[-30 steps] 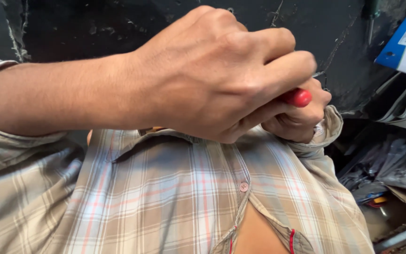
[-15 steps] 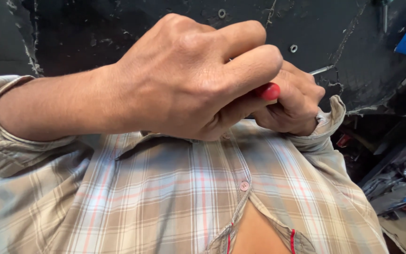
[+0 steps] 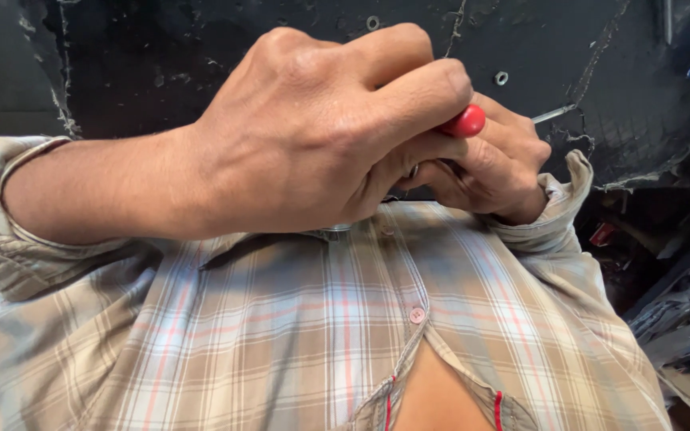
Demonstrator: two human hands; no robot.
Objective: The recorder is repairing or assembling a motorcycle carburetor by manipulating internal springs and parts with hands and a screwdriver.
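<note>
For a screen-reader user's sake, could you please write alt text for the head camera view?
Two bare hands meet close to the camera: the left hand closes over a rounded red tool end, the right hand curled just behind it. Below is a beige plaid button shirt; behind, a black scuffed panel.
</note>
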